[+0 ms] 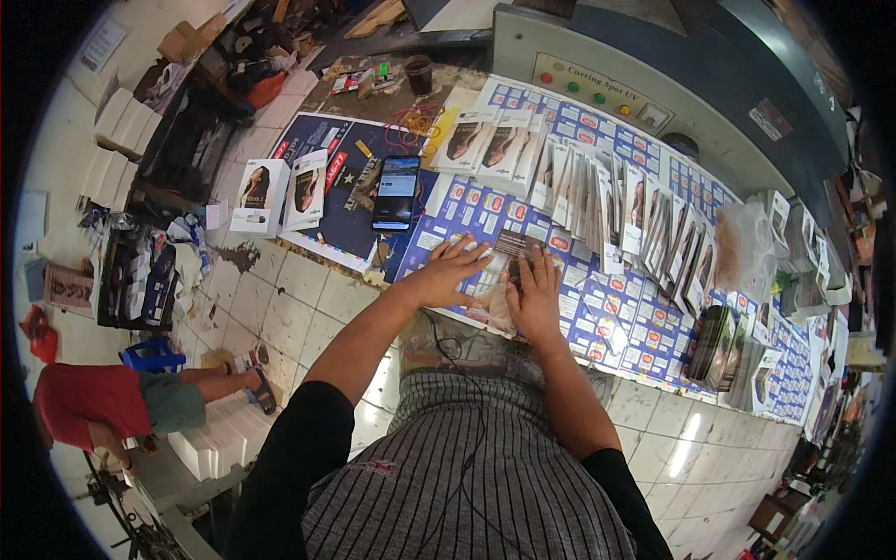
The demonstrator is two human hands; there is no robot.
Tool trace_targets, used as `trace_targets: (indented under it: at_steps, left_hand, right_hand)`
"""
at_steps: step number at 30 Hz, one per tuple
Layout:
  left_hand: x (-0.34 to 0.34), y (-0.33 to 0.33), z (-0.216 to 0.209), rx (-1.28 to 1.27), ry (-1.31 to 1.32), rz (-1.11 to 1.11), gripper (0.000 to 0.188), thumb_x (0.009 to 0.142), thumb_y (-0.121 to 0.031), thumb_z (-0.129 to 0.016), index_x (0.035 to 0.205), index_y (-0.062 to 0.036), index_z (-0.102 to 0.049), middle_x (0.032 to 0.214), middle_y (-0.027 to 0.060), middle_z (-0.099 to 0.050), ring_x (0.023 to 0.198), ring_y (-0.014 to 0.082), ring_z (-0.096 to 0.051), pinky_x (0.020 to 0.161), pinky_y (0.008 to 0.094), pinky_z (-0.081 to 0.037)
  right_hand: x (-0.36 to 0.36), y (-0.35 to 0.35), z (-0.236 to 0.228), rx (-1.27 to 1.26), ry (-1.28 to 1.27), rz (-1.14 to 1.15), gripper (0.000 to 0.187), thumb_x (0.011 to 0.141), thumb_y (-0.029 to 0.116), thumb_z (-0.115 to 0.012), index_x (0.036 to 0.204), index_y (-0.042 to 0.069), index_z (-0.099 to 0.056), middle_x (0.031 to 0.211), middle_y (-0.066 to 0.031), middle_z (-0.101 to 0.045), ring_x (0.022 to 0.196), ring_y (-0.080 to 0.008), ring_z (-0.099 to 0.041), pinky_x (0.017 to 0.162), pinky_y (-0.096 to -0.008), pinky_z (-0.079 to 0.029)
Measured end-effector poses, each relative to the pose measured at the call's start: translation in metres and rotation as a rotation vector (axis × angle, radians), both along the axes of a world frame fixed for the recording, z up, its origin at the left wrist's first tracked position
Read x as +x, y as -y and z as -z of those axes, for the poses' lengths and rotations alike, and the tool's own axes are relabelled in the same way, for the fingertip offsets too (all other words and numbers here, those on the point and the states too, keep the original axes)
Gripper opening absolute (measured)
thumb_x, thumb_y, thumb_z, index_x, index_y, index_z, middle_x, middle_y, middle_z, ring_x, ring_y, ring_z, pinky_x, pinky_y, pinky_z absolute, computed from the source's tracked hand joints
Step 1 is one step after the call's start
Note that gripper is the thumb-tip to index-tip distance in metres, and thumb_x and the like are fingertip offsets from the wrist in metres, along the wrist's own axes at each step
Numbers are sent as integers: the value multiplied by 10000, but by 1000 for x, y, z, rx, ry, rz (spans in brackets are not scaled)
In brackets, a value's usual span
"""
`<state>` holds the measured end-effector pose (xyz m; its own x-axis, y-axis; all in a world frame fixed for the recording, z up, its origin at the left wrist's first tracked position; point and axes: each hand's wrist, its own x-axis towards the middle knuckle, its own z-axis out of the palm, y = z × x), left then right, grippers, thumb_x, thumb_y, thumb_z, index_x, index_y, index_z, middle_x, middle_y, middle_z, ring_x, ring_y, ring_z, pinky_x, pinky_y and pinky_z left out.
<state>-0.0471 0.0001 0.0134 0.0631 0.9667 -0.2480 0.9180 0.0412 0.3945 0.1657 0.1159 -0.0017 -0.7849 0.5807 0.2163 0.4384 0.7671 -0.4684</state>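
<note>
My left hand [453, 273] lies palm down with its fingers spread, at the near edge of the table covered in blue printed sheets [597, 313]. Beside it, my right hand [535, 297] rests flat on a printed leaflet [516, 243] with a dark top and a picture. Much of that leaflet is hidden under the right hand and fingers. Past both hands, white leaflets with a picture of long hair [635, 210] stand fanned in a long row. Fuller stacks of the same leaflets [504, 149] lie at the row's left end.
A lit phone [397, 191] and two leaflet stacks [259, 198] lie to the left. Rubber bands [417, 119] and a dark cup [418, 73] are behind. Rightward are a clear plastic bag [744, 245] and dark stacks [714, 345]. A grey machine [597, 56] borders the back; a person [93, 401] is at far left.
</note>
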Motion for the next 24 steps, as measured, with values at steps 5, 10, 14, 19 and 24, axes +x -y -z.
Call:
trace_targets:
  at_steps: [5,10,14,19,24]
  left_hand:
    - [0,-2,2,-15,3,9,937,838,-574,-669,1574,-162,-261,1670,68,-109,1537,317,-36,1218,503,-56]
    - [-1,-1,7,-1,-25,20,942,844,-581,-660,1580,-164,-244,1670,67,-106,1538,313,-23,1220,501,-57]
    - [-1,0,9,-6,-23,22,942,846,-603,-640,1577,-157,-246,1669,66,-107,1538,305,-25,1223,497,-57]
    - [3,-4,-3,-31,-117,34,943,835,-649,-607,1564,-147,-281,1665,69,-124,1537,292,-46,1220,506,-96]
    - [3,-10,-15,17,-200,123,932,829,-641,-629,1523,-90,-343,1652,81,-173,1528,294,-110,1204,524,-147]
  right_hand:
    - [-1,-3,4,36,69,49,579,983,381,-511,1414,-5,-481,1576,-194,-302,1479,-380,-226,1173,-578,-184]
    - [-3,-3,7,37,112,67,629,988,418,-490,1438,-19,-441,1580,-197,-296,1488,-375,-210,1190,-553,-164]
    - [-4,-3,8,51,125,72,637,988,423,-490,1445,-17,-432,1581,-199,-293,1488,-371,-211,1189,-552,-167]
    - [-5,-3,7,100,156,77,650,989,439,-487,1447,-18,-432,1564,-206,-325,1477,-370,-244,1186,-552,-183]
    - [-3,-7,2,84,181,54,632,999,437,-464,1458,4,-431,1568,-185,-332,1476,-349,-256,1184,-551,-196]
